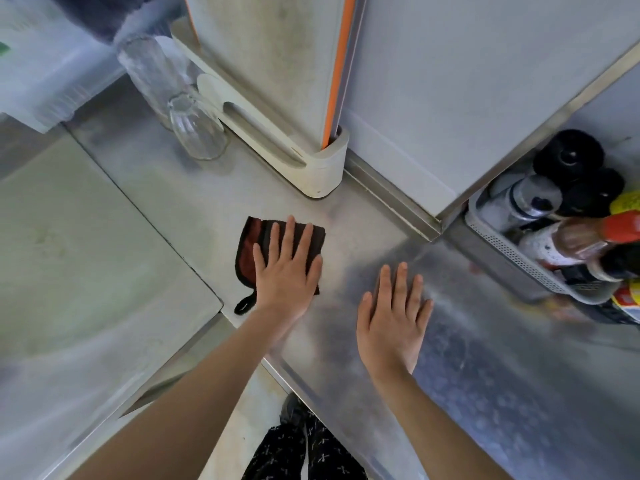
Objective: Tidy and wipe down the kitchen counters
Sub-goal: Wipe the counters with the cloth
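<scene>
Head view, looking down: we judge a wiping pass is under way on the steel counter (pixel 485 358). Our left hand (pixel 287 268) lies flat, fingers straight, pressing a dark red and black cloth (pixel 249 251) just in front of the cream cutting-board stand (pixel 322 168). Our right hand (pixel 394 306), flat and holding nothing, rests on steel front-right of the stand. Next, the cloth should sweep toward the stand's foot, avoiding the upturned glasses (pixel 197 129) left of it.
</scene>
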Demonstrator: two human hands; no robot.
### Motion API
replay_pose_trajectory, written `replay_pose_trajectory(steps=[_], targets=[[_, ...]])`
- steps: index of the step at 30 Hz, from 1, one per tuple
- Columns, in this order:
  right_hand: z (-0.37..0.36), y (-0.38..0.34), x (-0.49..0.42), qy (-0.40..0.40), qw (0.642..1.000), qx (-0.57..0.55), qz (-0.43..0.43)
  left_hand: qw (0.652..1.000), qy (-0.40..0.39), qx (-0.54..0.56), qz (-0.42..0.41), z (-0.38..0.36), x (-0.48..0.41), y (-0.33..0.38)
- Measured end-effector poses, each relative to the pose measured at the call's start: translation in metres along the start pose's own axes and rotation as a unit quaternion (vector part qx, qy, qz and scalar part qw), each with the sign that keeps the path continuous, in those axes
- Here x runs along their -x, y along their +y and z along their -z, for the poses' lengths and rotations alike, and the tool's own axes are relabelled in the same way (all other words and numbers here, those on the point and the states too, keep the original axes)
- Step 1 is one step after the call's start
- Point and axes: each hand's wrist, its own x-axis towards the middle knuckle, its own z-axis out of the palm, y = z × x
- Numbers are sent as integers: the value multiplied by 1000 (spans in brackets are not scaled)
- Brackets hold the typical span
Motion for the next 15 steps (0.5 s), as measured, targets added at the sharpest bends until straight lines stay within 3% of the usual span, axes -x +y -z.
replay_pose_trajectory(steps=[2,7,11,13,15], targets=[[0,1,0,1,1000,0,0,1000,-12,18,16,4,-1,10],[2,1,0,-11,1000,-20,9,996,-7,-37,-86,16,48,-29],[7,-10,0,13,997,-77,26,999,18,35,17,23,90,-97],[10,-35,-6,18,985,-102,139,998,36,25,46,21,107,-127],[10,-74,-20,-1,948,-85,306,998,29,15,55,19,123,-143]])
